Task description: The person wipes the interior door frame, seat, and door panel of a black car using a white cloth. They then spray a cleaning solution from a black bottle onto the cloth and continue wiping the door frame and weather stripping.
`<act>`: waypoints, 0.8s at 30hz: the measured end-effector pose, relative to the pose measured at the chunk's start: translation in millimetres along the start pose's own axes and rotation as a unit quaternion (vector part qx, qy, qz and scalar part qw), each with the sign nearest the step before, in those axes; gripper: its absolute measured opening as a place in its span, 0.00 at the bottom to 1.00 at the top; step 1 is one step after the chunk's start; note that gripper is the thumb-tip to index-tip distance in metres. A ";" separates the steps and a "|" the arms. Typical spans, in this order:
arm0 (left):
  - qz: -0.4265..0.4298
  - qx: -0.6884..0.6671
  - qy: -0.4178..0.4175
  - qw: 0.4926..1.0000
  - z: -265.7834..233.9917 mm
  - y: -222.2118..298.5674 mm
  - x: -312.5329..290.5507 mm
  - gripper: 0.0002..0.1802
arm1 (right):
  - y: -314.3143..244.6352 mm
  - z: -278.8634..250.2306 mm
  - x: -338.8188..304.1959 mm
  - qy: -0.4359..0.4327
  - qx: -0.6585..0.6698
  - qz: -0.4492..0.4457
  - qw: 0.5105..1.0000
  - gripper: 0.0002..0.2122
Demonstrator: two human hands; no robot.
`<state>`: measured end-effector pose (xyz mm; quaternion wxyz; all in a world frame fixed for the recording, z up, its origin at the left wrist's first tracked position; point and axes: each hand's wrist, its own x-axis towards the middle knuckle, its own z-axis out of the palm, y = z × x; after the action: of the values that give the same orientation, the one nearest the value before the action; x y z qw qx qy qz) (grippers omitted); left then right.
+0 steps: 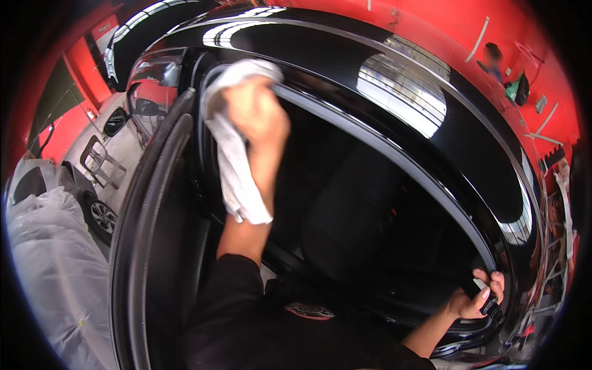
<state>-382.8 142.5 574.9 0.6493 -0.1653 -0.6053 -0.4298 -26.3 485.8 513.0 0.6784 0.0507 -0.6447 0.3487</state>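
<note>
My left hand (258, 112) is closed on a white cloth (237, 169), at the upper front corner of a black car's open door frame. The cloth is bunched over the knuckles, and its loose end hangs along my forearm. Motion smears the fingers a little. At the lower right, my right hand (473, 301) curls around a small black object (489, 304) with a pale side, beside the rear end of the door opening. Its exact kind is unclear. A grey seal strip (394, 151) runs along the frame between my hands.
The open car door (151, 228) stands close at my left. Above is the glossy black roof (308, 46); the cabin with a dark seat (342, 216) is beneath. Farther left are a plastic-covered car (52, 259) and a chair (98, 160). A red wall (431, 31) stands behind.
</note>
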 end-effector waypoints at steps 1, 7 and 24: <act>0.099 -0.043 -0.032 0.994 2.1 17.9 -2.9 0.11 | 2.0 -1.9 -0.8 0.019 0.000 -0.005 1.000 0.15; -0.040 0.046 -0.013 0.998 4.3 -35.8 10.9 0.19 | 7.3 -5.2 1.9 0.011 -0.036 -0.040 0.998 0.15; 0.148 -0.075 -0.275 0.947 1.3 46.8 -22.4 0.44 | -22.4 23.5 11.1 0.007 -0.107 -0.068 0.992 0.17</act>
<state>-345.9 178.5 568.6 0.4998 -0.4128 -0.6948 -0.3116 -34.8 461.3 535.5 0.7065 0.0198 -0.6687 0.2310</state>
